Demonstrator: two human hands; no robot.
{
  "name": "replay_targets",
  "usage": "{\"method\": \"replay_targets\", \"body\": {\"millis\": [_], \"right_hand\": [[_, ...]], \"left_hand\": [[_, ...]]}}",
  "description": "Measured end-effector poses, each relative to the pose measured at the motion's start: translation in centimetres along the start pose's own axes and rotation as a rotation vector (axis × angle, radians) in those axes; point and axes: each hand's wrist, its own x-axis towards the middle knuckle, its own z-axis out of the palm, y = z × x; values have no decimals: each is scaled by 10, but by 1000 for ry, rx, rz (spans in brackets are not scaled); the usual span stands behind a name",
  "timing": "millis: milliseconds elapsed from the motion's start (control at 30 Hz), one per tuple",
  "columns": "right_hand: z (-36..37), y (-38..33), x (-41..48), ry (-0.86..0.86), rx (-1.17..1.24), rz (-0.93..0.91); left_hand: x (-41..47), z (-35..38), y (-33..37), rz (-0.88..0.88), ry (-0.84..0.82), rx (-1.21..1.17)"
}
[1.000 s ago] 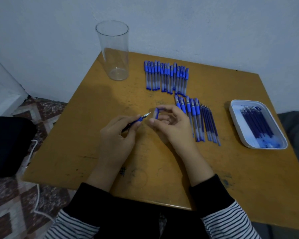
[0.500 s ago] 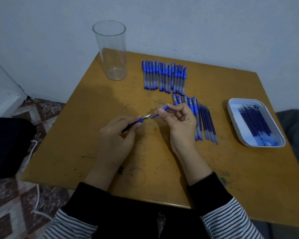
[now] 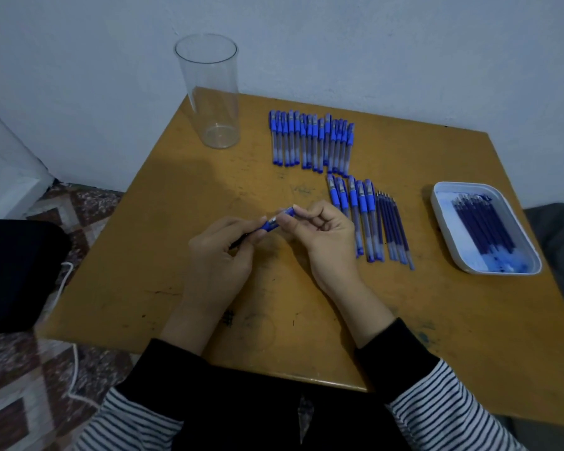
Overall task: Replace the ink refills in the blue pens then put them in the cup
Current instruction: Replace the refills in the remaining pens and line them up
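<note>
Over the middle of the scratched yellow-brown desk [image 3: 437, 320], the left hand [image 3: 219, 255] grips the dark rear of a slim blue plastic pen [image 3: 270, 225] while the right hand [image 3: 326, 236] pinches its front end (fingers curled); the tall clear plastic cup [image 3: 209, 92] stands far left.

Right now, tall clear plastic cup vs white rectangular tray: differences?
The clear plastic cup is see-through and empty; the white rectangular tray is opaque and holds dark blue refills. The cup is tall, narrow; the tray shallow, wide. Both sit on the table.
</note>
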Motion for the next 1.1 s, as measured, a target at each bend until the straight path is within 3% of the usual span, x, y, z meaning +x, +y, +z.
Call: {"method": "replay_targets", "body": {"millis": [467,700,867,1100], "right_hand": [[-5,-2,6,-39,-43,-106],[-42,-35,48,18,-323,-37],[-78,-59,95,-129,-718,62],[-82,-49,128,-241,-894,47]], "left_hand": [[7,1,6,-14,-31,-23],[28,6,-4,-35,-216,-16],[54,23,-18,-43,-435,128],[77,60,-18,-84,-552,285]]}}
